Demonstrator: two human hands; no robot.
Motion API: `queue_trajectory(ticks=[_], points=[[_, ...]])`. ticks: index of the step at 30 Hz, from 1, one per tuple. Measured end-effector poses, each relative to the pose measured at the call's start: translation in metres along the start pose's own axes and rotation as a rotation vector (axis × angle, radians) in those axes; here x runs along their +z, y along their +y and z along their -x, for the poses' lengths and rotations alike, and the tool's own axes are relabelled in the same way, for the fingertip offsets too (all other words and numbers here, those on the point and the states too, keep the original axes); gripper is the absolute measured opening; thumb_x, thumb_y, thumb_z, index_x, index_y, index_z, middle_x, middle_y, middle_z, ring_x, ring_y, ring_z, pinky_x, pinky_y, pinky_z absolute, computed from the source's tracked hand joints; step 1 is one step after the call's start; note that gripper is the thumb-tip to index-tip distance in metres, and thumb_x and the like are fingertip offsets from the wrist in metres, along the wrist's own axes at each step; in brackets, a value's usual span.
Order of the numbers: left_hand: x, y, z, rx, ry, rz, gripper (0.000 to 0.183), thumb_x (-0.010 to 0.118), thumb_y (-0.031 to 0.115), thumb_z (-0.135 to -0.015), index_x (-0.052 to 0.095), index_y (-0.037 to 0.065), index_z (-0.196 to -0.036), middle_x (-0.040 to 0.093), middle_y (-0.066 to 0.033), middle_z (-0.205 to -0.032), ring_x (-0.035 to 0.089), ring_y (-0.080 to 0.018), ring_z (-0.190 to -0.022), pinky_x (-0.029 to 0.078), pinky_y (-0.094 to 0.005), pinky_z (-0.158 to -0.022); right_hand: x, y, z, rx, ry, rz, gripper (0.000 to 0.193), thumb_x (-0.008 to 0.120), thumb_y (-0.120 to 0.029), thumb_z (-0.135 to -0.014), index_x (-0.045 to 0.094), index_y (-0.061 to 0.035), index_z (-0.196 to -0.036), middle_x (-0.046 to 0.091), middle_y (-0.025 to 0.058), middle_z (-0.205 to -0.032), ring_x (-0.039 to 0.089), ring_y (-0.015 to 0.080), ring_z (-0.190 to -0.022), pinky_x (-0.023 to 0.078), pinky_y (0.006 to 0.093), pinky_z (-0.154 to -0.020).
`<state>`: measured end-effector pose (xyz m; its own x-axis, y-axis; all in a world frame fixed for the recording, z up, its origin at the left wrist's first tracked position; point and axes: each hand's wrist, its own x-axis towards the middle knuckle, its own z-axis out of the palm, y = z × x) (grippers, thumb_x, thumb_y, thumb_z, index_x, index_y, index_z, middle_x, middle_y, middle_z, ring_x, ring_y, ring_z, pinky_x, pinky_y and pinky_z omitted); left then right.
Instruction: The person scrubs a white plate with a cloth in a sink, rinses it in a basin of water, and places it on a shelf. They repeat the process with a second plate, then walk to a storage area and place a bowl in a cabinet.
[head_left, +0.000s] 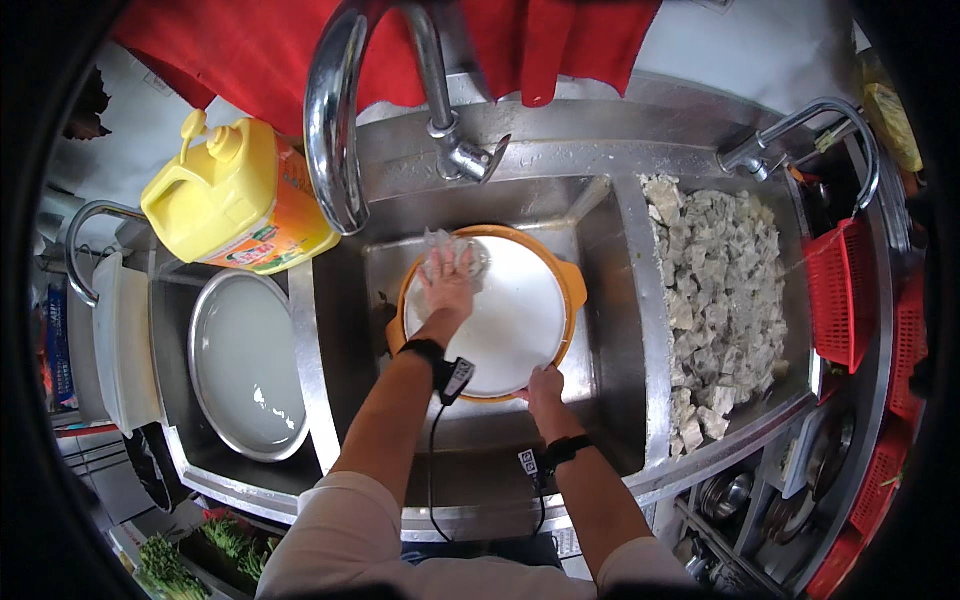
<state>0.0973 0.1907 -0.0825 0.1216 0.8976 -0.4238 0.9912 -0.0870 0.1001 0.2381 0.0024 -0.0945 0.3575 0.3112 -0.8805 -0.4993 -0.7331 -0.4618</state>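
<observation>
Holding one item in the middle sink point(620, 335): a round pan point(520, 315), white inside, orange outside, with stubby side handles, set toward the sink's back edge and nearer its left wall than its right.

Left grip: my left hand point(449, 290), fingers bent over a crumpled, greyish, see-through wad point(476, 258), pressing it to the pan's inside near the back left of the rim. Black band at the wrist, with a tag and cable.

Right grip: my right hand point(543, 388), closed on the pan's rim at the front right, fingers partly hidden. Second black band, likewise tagged.

Left sink point(172, 395): one oval-looking metal basin point(197, 350) holding cloudy liquid. Near that sink's back right corner: one yellow jug point(225, 195) with pump top and orange label.

Right sink point(797, 385): a heap of grey, rough-edged chunks point(725, 290), reaching the left edge; material unclear.

Back edge of the bench point(590, 155): one chrome tap point(338, 130), its spout arching over the middle sink; behind it, red cloth point(580, 45). Right of the right sink: one red slatted basket point(843, 290). Front left, below the bench: green leafy stems point(165, 565).
</observation>
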Motion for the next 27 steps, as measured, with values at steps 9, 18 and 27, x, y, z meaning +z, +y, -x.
queue_trajectory(ticks=[9,18,27], points=[[0.052,-0.036,0.153,0.001,-0.120,-0.040,0.061,0.045,0.027,-0.092,0.023,0.019,-0.148,0.014,-0.0145,-0.154,0.008,-0.0369,-0.142,0.010,-0.0610,-0.109,-0.004,0.009,-0.006,0.018,-0.121,-0.145,0.031,0.043,-0.020,-0.096,0.049,0.0002,-0.118,0.056,0.0170,-0.113,0.062,0.0331,-0.094,0.060,0.0452,-0.066],[0.055,0.095,0.103,0.490,-0.049,0.145,0.070,0.060,0.026,-0.085,0.026,0.028,-0.146,0.012,-0.0059,-0.155,0.009,-0.0361,-0.143,0.011,-0.0658,-0.107,-0.022,0.007,-0.002,0.135,-0.221,-0.024,0.061,0.028,-0.055,-0.097,0.048,-0.0049,-0.125,0.060,0.0133,-0.112,0.061,0.0269,-0.097,0.049,0.0413,-0.085],[-0.001,0.008,0.013,-0.102,0.101,0.044,0.064,0.047,0.022,-0.090,0.021,0.039,-0.146,-0.004,-0.0036,-0.157,0.000,-0.0527,-0.137,0.009,-0.0733,-0.102,-0.017,0.001,0.003,-0.010,-0.114,0.179,0.026,0.046,-0.021,-0.095,0.053,-0.0038,-0.113,0.061,0.0121,-0.102,0.065,0.0251,-0.080,0.058,0.0371,-0.065]])
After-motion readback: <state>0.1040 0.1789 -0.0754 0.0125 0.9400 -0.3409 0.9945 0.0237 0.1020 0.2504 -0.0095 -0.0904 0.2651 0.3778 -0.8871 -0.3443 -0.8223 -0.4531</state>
